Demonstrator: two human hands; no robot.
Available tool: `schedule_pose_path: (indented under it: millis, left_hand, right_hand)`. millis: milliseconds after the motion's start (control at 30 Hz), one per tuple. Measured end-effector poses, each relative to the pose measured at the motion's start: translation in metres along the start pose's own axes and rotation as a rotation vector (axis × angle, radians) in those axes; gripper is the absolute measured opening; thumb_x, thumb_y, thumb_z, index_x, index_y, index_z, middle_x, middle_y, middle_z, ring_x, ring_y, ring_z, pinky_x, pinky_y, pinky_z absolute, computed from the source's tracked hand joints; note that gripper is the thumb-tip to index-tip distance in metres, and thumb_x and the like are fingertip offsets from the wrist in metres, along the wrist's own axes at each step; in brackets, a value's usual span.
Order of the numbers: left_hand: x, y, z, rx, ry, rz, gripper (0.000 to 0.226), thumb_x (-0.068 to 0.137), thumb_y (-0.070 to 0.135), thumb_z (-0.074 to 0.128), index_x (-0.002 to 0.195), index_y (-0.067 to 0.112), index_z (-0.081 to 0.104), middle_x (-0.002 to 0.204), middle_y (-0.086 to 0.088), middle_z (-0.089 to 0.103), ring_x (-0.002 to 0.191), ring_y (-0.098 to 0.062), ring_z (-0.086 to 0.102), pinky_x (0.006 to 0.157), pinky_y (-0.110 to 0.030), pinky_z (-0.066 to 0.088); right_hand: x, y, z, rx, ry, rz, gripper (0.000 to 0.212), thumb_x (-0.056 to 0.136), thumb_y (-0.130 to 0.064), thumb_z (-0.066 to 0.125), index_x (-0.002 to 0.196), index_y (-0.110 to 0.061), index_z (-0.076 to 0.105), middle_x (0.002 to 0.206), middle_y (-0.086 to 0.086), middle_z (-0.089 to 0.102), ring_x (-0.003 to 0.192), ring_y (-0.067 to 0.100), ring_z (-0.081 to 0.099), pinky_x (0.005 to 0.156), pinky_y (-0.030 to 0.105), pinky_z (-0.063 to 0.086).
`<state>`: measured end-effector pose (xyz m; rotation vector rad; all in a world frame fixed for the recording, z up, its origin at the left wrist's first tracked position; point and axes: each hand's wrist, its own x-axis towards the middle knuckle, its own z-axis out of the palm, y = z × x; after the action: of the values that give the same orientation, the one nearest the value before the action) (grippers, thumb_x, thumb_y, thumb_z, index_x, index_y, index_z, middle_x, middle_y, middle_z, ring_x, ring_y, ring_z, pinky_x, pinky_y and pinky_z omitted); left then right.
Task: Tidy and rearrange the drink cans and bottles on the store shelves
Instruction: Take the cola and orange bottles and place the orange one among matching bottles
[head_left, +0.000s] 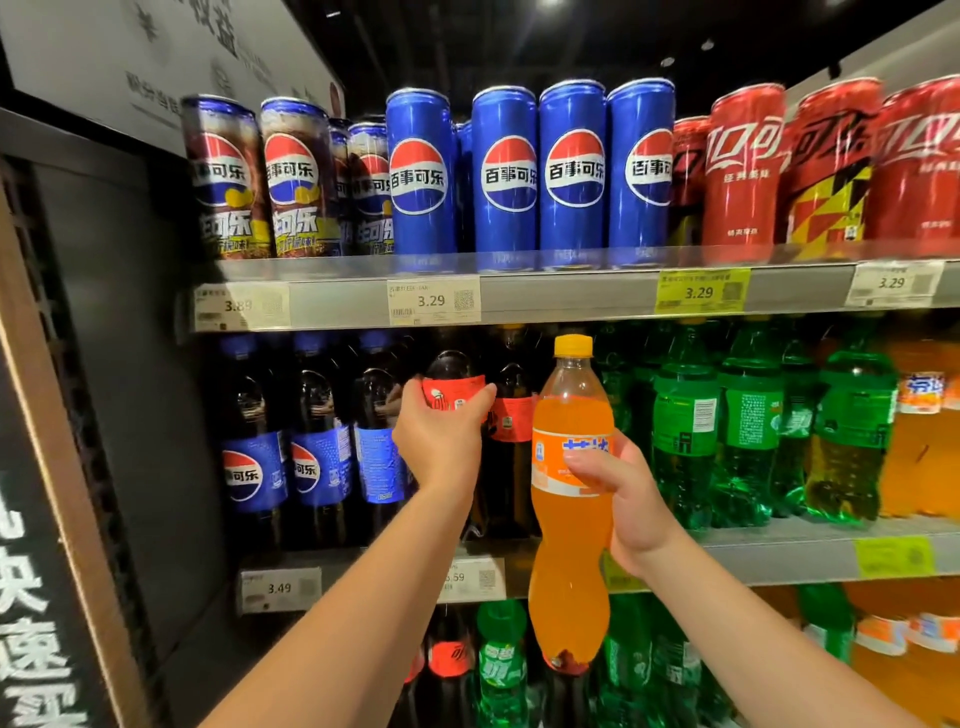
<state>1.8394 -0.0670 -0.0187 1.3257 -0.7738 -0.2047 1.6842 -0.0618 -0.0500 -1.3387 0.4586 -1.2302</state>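
Nearest, the right hand (618, 483) wraps its fingers and thumb round the label of the orange bottle (571, 519) and holds it upright in the air, off any shelf, the forearm reaching up from below right. Just left of the orange bottle and a little deeper, the left hand (439, 431) grips the shoulder of a red-labelled cola bottle (452, 384), which appears to stand in its row, wrist straight. Behind and right of the orange bottle stand green bottles (748, 431), and further right its own orange kind (924, 431); left of it, blue-labelled cola bottles (317, 441). Above it, blue cans (504, 171) and red cans (743, 166) look lined up, labels forward. The tidying seems midway: the orange bottle looks a stray not yet shelved with its kind.
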Motion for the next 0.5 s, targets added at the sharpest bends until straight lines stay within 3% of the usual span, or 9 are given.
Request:
schedule_pose_path:
  millis: [133,300,500]
  left_hand:
    - [-0.005,-0.002,0.005,0.038,0.014,0.046,0.046,0.070,0.033,0.081,0.097,0.020,0.047,0.092,0.007,0.054,0.084,-0.013,0.052,0.073,-0.026,0.040]
    - [-0.006,-0.017,0.008,0.090,-0.006,0.017,0.050,0.074,0.034,0.078,0.109,0.011,0.051,0.100,-0.002,0.058,0.090,-0.017,0.054,0.078,-0.034,0.047]
    - [-0.010,-0.016,0.004,0.126,-0.052,0.031,0.051,0.077,0.033,0.076,0.114,0.013,0.047,0.100,0.002,0.052,0.092,-0.014,0.050,0.079,-0.033,0.047]
  right_hand:
    - [0.000,-0.002,0.001,-0.016,-0.010,-0.009,0.043,0.060,-0.020,0.065,0.103,-0.015,0.061,0.081,0.005,0.071,0.070,0.019,0.070,0.056,0.031,0.055]
    - [0.002,-0.003,0.002,-0.012,-0.020,-0.019,0.042,0.061,-0.020,0.066,0.102,-0.016,0.061,0.079,0.002,0.071,0.070,0.017,0.070,0.055,0.030,0.055]
    - [0.001,-0.002,0.007,-0.022,-0.021,-0.046,0.060,0.052,-0.026,0.075,0.108,-0.011,0.060,0.084,0.006,0.071,0.075,0.021,0.070,0.058,0.031,0.056]
